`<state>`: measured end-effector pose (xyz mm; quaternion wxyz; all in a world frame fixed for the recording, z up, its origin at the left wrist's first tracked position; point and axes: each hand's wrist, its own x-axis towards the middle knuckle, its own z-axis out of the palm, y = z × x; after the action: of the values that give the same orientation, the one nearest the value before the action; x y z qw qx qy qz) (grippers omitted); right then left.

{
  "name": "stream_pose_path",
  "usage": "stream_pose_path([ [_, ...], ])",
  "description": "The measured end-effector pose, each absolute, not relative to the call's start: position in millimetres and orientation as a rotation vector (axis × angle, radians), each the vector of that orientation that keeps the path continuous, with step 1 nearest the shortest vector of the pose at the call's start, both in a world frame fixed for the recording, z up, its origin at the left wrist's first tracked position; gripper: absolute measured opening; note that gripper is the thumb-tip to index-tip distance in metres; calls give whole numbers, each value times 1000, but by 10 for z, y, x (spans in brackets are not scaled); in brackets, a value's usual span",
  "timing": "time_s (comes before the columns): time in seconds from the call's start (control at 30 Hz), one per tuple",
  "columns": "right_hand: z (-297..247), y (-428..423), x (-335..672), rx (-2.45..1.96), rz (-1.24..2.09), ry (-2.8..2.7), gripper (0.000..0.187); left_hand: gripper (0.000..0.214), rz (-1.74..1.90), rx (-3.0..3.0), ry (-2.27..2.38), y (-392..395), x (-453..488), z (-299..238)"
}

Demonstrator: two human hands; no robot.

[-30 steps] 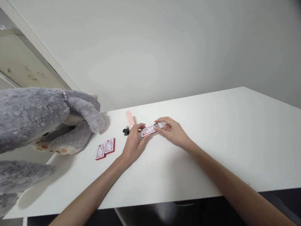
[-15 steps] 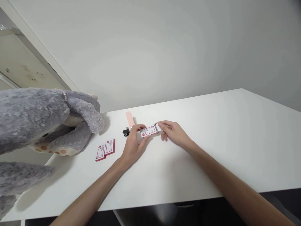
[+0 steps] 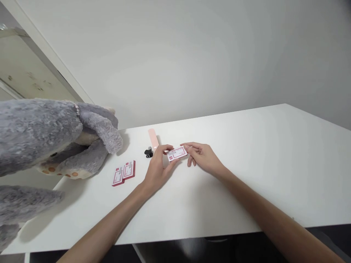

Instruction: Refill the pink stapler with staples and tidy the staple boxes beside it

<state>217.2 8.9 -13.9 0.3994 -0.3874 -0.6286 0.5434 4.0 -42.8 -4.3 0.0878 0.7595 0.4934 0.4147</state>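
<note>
Card point(image 3: 177, 153) held between two hands above the bench

Fingers and thumb of the left hand point(image 3: 157, 168) are closed on the left end of a small white card with a red border and printed marks on its face. The card sits slightly above the white bench point(image 3: 260, 164), tilted a little so that its right end is higher and farther. It lies roughly midway between the bench's left and right edges, toward the far side. The left palm faces right, and its forearm runs in from the near left.

The right hand point(image 3: 204, 159) meets the card from the other side. Its index fingertip lies at the card's right end, and the other fingers are loosely curled below it, close to the bench surface. Whether this hand pinches the card or only touches its edge cannot be told, since the thumb is hidden. The right forearm crosses the near edge of the bench from the lower right.

Just left of the left hand's fingers, a small black clip point(image 3: 148, 152) lies on the bench. A pale pink strip point(image 3: 152, 137) lies just behind it, pointing toward the wall point(image 3: 175, 54). Farther left and nearer, two card stacks point(image 3: 123, 172) with red edges lie side by side, touching each other and well apart from the hands. A large grey plush toy point(image 3: 55, 135) fills the left side. One floppy limb hangs over the far left corner of the bench, and a paw with orange-brown pads rests near the stacks.
</note>
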Motion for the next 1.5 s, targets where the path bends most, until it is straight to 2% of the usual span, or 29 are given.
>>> stream_pose_path([
  [0.73,-180,154,2166,-873,1423,-1527,44,28,1239,2264,1447,-421,13,-26],
  [0.9,-279,264,2191,-902,1391,-1461,43,23,1456,2330,1525,-365,-71,36],
  [1.0,-315,283,2208,-910,1379,-1439,42,28,1560,2238,1633,-372,-95,24],
  [1.27,-309,-1,2389,-908,1350,-1536,36,37,1325,2278,1898,-797,-326,-6],
  [1.5,-335,-297,2577,-909,1313,-1594,32,43,980,2337,2041,-1260,-577,86],
])
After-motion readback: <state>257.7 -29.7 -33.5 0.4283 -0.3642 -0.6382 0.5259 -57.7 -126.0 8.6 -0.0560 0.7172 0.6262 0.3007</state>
